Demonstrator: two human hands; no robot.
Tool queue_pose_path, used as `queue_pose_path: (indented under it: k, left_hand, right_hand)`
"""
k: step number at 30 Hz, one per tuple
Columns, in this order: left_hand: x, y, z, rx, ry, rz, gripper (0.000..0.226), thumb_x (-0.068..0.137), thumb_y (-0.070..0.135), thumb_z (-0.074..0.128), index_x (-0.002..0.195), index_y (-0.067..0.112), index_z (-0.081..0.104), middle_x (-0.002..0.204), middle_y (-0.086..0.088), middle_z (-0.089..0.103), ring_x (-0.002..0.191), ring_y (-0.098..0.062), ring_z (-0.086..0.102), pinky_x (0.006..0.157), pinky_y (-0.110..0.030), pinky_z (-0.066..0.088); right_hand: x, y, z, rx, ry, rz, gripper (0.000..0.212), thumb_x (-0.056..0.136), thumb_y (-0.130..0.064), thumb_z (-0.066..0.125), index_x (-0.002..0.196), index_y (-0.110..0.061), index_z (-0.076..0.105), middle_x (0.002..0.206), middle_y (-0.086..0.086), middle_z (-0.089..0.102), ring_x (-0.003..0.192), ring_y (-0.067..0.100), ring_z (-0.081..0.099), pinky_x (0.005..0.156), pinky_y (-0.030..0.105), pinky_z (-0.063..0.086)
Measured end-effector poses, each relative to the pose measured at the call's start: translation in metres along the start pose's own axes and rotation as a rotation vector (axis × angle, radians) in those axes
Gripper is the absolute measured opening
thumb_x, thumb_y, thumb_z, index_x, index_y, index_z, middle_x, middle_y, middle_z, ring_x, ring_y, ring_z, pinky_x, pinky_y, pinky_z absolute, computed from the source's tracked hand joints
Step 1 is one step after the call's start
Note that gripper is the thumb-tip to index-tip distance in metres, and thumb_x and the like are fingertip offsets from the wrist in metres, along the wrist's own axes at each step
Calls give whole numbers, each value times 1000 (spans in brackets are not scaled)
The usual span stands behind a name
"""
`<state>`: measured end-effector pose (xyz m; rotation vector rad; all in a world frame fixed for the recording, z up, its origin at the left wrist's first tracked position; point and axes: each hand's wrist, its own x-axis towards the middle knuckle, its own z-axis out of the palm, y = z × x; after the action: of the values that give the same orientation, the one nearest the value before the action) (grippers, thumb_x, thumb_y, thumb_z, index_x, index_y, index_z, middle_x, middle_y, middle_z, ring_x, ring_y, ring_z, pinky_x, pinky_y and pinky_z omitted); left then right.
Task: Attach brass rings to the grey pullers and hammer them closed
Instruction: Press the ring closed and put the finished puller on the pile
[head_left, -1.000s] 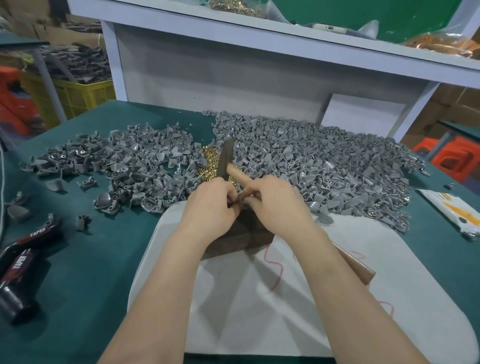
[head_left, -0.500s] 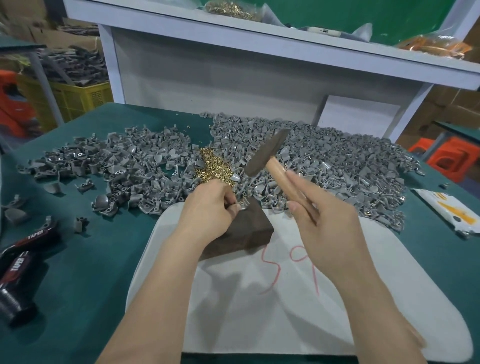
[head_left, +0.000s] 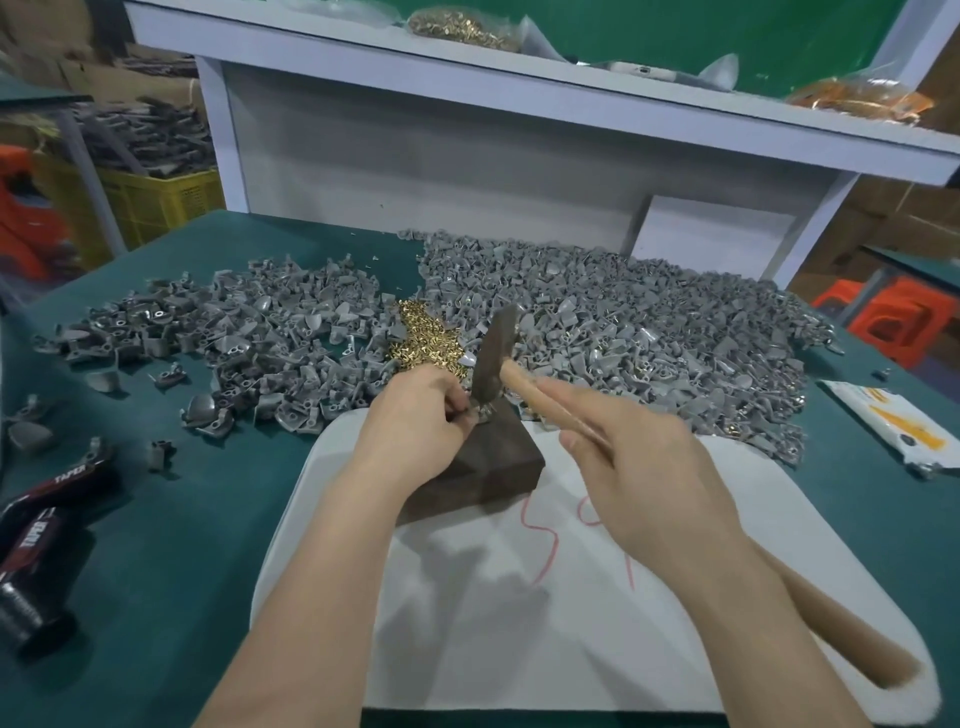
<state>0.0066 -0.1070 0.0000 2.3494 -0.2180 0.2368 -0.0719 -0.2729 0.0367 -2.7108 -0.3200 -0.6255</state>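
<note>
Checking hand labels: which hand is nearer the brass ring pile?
Left. The left hand, pinching a grey puller, sits just in front of the brass ring pile. The right hand is farther back and to the right, gripping the hammer.

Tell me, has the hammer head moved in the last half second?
Yes. The hammer head has swung down and left, from over the puller pile to the far corner of the block, beside the left hand.

The block (head_left: 488, 467) sits on the mat's (head_left: 519, 634) far edge. Behind it lie the rings (head_left: 426, 338), between puller heaps (head_left: 649, 332) left and right. On the block my left hand (head_left: 415, 415) holds a puller (head_left: 480, 413), my right hand's (head_left: 639, 457) hammer (head_left: 493, 353) upon it.
</note>
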Motion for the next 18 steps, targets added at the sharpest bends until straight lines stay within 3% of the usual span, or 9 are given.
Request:
queue_pose_path:
  k: [3, 6, 8, 10, 12, 14, 16, 18]
  left_hand:
    - [1, 0, 0, 9, -9, 22, 11, 84, 20, 69, 75, 16, 65, 81, -3, 64, 80, -23, 60, 74, -36, 52]
    - [1, 0, 1, -15, -1, -15, 11, 83, 20, 70, 74, 19, 64, 82, 0, 63, 82, -22, 60, 75, -35, 52]
    - [1, 0, 1, -20, 5, -24, 11, 83, 21, 69, 75, 20, 63, 85, 1, 63, 84, -22, 60, 77, -35, 52]
    - [0, 0, 1, -7, -3, -10, 12, 84, 21, 69, 74, 19, 63, 85, -2, 64, 83, -23, 60, 77, -36, 52]
    - [1, 1, 0, 16, -5, 5, 15, 84, 21, 69, 72, 19, 62, 79, -3, 65, 79, -24, 61, 74, -36, 52]
    - [2, 0, 1, 19, -12, -4, 18, 84, 21, 69, 68, 22, 60, 75, -1, 64, 78, -24, 61, 72, -35, 51]
    - [2, 1, 0, 22, -8, -15, 16, 83, 20, 70, 70, 24, 60, 75, 3, 62, 79, -22, 60, 72, -32, 50]
    - [2, 0, 0, 23, -9, -20, 16, 83, 21, 70, 71, 24, 60, 75, 5, 60, 79, -21, 59, 73, -31, 49]
  right_hand:
    - [1, 3, -3, 138, 181, -50, 73, 90, -13, 54, 122, -74, 28, 109, -46, 48, 93, -20, 52, 77, -3, 33]
    - [-2, 5, 0, 75, 2, -75, 72, 91, -13, 54, 120, -75, 30, 120, -35, 56, 102, -8, 55, 78, -4, 33]
    - [-1, 5, 0, 6, -27, -62, 77, 90, -16, 57, 115, -80, 22, 116, -32, 59, 101, -4, 52, 70, 3, 34]
    - [3, 1, -3, 16, 80, -58, 78, 90, -15, 58, 116, -79, 21, 112, -38, 56, 104, -7, 49, 71, 2, 32]
    - [3, 5, -2, 149, 180, -56, 76, 90, -10, 56, 123, -72, 28, 111, -47, 46, 97, -24, 48, 77, -7, 28]
    - [1, 8, 4, 154, 102, -71, 77, 90, -8, 54, 122, -74, 28, 114, -49, 48, 83, -35, 42, 75, -11, 26]
    - [-2, 9, 7, 102, -4, -72, 81, 88, -9, 58, 115, -79, 25, 118, -48, 41, 71, -32, 43, 67, -10, 28]
    - [3, 12, 8, 41, -50, -34, 70, 89, -17, 58, 120, -73, 29, 107, -39, 56, 80, -15, 52, 64, -1, 34]
